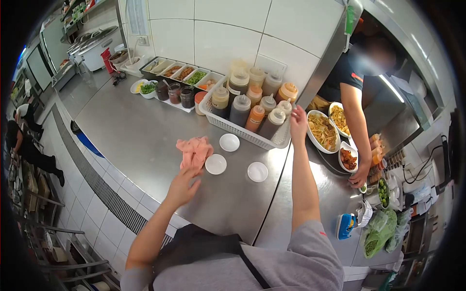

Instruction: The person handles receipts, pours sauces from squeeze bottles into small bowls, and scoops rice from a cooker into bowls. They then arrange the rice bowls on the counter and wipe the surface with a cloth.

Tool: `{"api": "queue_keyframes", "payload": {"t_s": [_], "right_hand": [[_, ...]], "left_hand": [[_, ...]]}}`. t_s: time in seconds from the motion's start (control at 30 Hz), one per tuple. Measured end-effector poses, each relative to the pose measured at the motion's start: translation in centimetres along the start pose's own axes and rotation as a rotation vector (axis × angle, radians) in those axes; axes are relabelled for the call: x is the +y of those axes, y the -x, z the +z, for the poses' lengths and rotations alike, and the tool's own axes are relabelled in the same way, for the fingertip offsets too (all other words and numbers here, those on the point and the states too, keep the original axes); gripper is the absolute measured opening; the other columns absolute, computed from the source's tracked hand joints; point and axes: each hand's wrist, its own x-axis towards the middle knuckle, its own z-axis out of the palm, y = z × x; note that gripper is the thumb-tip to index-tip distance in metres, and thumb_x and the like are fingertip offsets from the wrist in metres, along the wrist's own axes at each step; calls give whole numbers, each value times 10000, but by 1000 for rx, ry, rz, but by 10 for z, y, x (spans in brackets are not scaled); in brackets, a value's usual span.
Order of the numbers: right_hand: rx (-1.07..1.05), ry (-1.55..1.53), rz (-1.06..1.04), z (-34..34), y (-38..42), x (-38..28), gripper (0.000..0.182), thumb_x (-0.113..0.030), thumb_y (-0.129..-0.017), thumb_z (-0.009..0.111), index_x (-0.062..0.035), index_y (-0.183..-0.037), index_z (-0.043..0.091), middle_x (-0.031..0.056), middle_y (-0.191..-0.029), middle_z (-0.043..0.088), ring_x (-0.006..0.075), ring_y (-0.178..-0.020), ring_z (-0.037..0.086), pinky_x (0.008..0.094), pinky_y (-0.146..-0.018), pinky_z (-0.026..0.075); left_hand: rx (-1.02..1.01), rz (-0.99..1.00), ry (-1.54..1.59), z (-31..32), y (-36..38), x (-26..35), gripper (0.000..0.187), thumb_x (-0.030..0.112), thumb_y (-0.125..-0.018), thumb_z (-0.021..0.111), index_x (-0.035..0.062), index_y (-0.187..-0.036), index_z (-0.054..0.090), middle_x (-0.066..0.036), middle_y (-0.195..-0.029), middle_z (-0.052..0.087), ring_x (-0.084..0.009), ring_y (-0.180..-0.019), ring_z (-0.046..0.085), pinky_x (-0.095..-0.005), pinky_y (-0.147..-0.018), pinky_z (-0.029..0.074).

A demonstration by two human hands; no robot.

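Observation:
My left hand (184,186) is low over the steel counter, fingers apart, its fingertips right at the lower edge of a crumpled pink cloth (195,149). Just right of it are three small white dishes: one beside the cloth (215,164), one farther back (229,142) and one to the right (257,171). My right hand (298,125) is raised at the right end of a white plastic basket (238,130), its fingers stretched toward the squeeze bottles. Closest to those fingers is a pale-topped squeeze bottle (285,107). Several bottles with brown, orange and yellow sauces stand in the basket.
Behind the counter runs a row of topping trays (185,73), with dark sauce jars (187,97) before it. On the right, another person's hand (360,177) reaches past dishes of noodles (322,131) and fried pieces (348,159). A blue-and-white packet (345,226) lies nearer me.

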Motion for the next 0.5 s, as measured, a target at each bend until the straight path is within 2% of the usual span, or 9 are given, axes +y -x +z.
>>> {"api": "queue_keyframes", "payload": {"t_s": [0.1,0.13,0.2,0.27,0.3,0.37,0.43,0.47,0.5], "right_hand": [[91,69,-177,12,-7,-67,320,13,-753,533,4,-1074,536,110,-916,594,147,-841,572,239,-723,463],[71,164,-294,16,-12,-84,279,-4,-755,557,4,-1034,562,115,-882,600,155,-814,579,253,-716,470],[13,278,-282,28,-26,-110,257,-45,-738,604,-3,-991,588,138,-895,610,197,-823,603,290,-730,482],[-406,582,-181,45,-38,-129,335,-81,-715,620,-27,-1042,575,135,-982,609,244,-902,594,329,-774,477],[-403,593,-173,53,-46,-127,335,-81,-715,620,-27,-1042,575,135,-982,609,244,-902,594,329,-774,477],[-782,1054,-84,65,-60,-125,489,-144,-652,691,-31,-1107,549,135,-980,612,255,-923,584,326,-791,465],[-861,1146,-110,74,-72,-110,533,-151,-627,705,-34,-1121,542,137,-978,614,261,-927,578,329,-792,461],[-943,1221,-139,79,-73,-107,577,-159,-601,720,-36,-1134,535,139,-976,615,266,-931,572,332,-793,457],[-940,1228,-136,83,-75,-105,577,-159,-601,720,-36,-1134,535,139,-976,615,266,-931,572,332,-793,457]], "left_hand": [[51,187,-235,18,-64,-44,327,154,-763,572,78,-1080,544,-120,-1132,510,-314,-1096,434,-411,-914,355],[45,194,-226,23,-72,-56,327,154,-763,572,78,-1080,544,-120,-1132,510,-314,-1096,434,-411,-914,355],[-91,109,-619,24,-82,-83,379,197,-766,559,87,-1127,521,-118,-1173,487,-316,-1103,435,-435,-938,318],[-96,54,-690,17,-94,-108,393,210,-762,560,90,-1134,521,-117,-1180,488,-301,-1108,437,-440,-939,313],[-99,-8,-770,10,-99,-122,407,224,-758,562,93,-1141,522,-116,-1186,489,-287,-1114,440,-445,-940,308],[-198,-142,-767,-16,-114,-155,380,235,-753,564,99,-1107,534,-116,-1175,494,-293,-1092,451,-464,-943,297],[-144,-281,-818,-48,-122,-166,323,205,-742,579,109,-1049,548,-107,-1136,511,-287,-1042,476,-462,-950,292],[-146,-277,-809,-56,-121,-173,323,205,-742,579,109,-1049,548,-107,-1136,511,-287,-1042,476,-462,-950,292],[28,-158,-910,-64,-120,-179,331,189,-732,593,109,-1049,546,-110,-1102,524,-285,-1024,484,-466,-942,296]]}}
